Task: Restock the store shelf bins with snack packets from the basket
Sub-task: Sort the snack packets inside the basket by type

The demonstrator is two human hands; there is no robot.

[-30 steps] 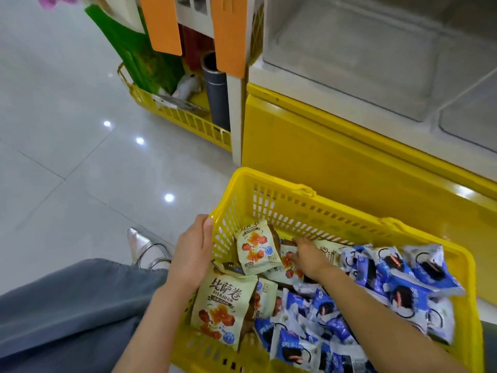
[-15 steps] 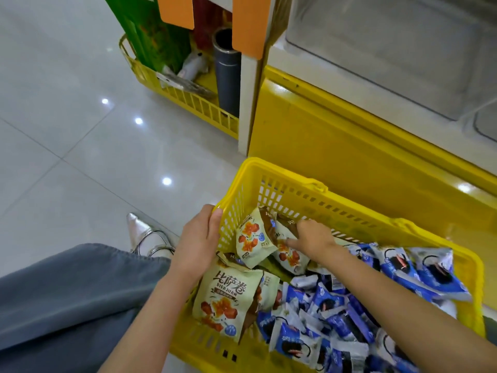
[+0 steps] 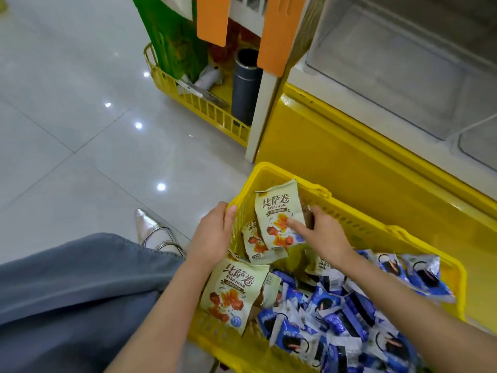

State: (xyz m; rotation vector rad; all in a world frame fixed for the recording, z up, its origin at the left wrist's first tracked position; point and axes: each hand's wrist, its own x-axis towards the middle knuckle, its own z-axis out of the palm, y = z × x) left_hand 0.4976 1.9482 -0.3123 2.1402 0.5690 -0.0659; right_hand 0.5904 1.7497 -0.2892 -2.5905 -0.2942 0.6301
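A yellow plastic basket stands on the floor, filled with pale green snack packets and several blue-and-white packets. My right hand pinches one pale green packet, thumb on its front, and holds it upright above the others. My left hand grips the basket's left rim. Another green packet leans inside the near left wall. Clear shelf bins sit above the yellow shelf base at the upper right; the near bin holds nothing.
A second yellow basket with a green bag and a dark grey cylinder stands at the shelf's left end. Two orange tags hang from the shelf above it. My blue-grey trouser leg and a silver pointed shoe are at the lower left on the glossy tiled floor.
My right hand took hold of a pale green packet from the pile and raised it upright. My left hand stayed on the basket rim. The view shifted closer and lower.
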